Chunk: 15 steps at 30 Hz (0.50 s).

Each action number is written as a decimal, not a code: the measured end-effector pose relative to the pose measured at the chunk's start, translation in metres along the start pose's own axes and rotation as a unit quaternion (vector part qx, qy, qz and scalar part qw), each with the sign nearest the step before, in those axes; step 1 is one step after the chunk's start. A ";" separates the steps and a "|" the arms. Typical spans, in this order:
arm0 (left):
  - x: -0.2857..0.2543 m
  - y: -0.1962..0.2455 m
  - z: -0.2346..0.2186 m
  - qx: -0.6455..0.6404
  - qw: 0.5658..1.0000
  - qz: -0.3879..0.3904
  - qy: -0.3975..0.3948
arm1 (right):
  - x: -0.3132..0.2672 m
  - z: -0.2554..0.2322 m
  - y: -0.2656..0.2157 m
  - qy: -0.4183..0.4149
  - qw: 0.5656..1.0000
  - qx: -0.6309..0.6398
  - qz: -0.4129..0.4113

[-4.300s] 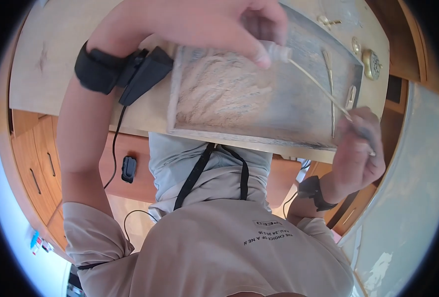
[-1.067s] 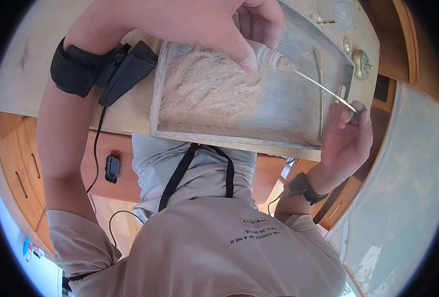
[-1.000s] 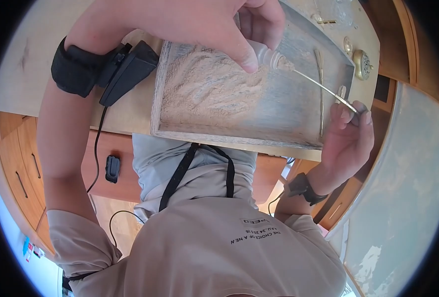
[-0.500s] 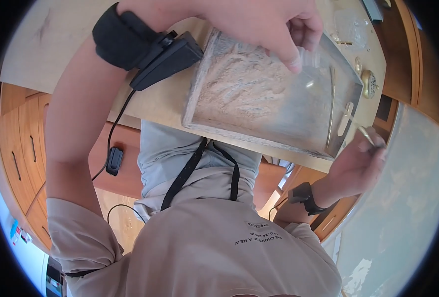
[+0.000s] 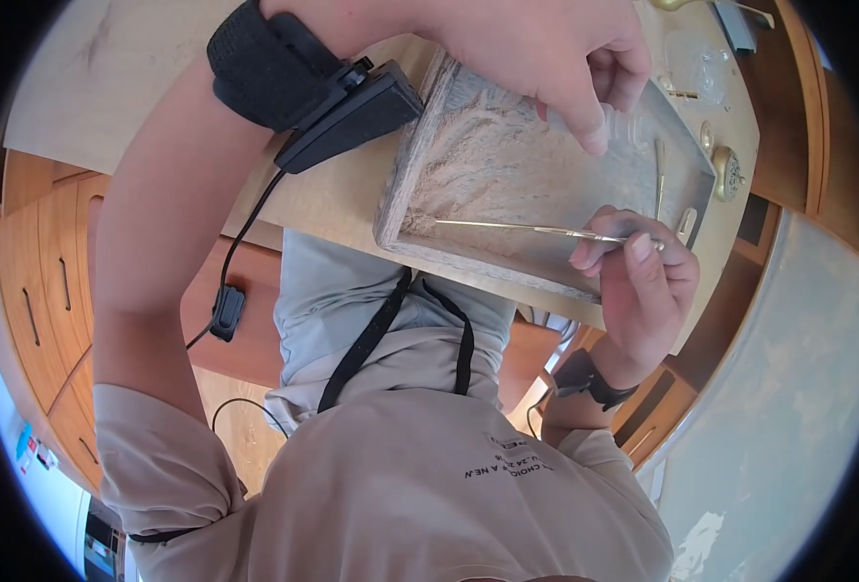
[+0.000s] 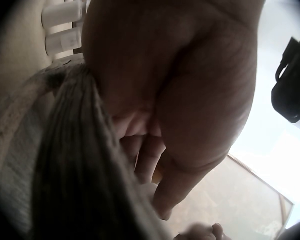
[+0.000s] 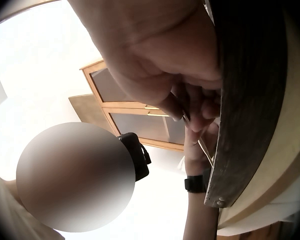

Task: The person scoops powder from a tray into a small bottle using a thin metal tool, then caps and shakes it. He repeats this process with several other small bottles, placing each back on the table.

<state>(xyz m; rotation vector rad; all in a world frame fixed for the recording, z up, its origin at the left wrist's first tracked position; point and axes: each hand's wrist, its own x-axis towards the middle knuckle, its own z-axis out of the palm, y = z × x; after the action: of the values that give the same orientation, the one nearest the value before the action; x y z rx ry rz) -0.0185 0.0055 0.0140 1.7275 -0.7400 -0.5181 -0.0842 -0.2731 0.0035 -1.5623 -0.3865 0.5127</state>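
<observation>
Right hand (image 5: 643,281) pinches thin metal rod (image 5: 507,227) at one end, long axis along the near rim of the wooden tray (image 5: 397,179) at the table's near edge, tip pointing left into the sandy powder (image 5: 468,170); left hand (image 5: 546,48), fingers curled on what looks like a small clear vial (image 5: 628,124), is above the tray's far side.

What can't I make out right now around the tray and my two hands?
- Head view: whether the right hand holds anything; its curled fingers cover the spot and the top edge cuts it off.
- Left wrist view: the thin stick the left hand pinches; the blurred palm fills the frame.
- Right wrist view: the tray's inside, hidden behind its own wall.
- Head view: the brass pieces beyond the tray, too small to identify.
</observation>
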 end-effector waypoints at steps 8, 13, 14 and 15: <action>-0.011 0.003 0.016 0.053 0.995 0.078 0.037 | -0.010 -0.044 0.007 0.064 0.990 0.122 -0.005; 0.006 -0.019 0.011 -0.049 0.997 0.062 -0.006 | -0.018 -0.062 0.003 0.104 0.975 0.182 -0.079; 0.009 -0.019 0.009 -0.066 0.997 0.041 -0.026 | -0.019 -0.066 0.002 0.107 0.974 0.179 -0.092; 0.009 -0.017 0.008 -0.069 0.996 0.037 -0.031 | -0.021 -0.069 0.000 0.110 0.972 0.177 -0.104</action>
<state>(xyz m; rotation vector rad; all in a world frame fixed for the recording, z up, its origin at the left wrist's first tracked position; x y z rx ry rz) -0.0141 -0.0037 -0.0045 1.5564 -0.7916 -0.5615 -0.0644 -0.3426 0.0059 -1.2004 -0.2670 0.2265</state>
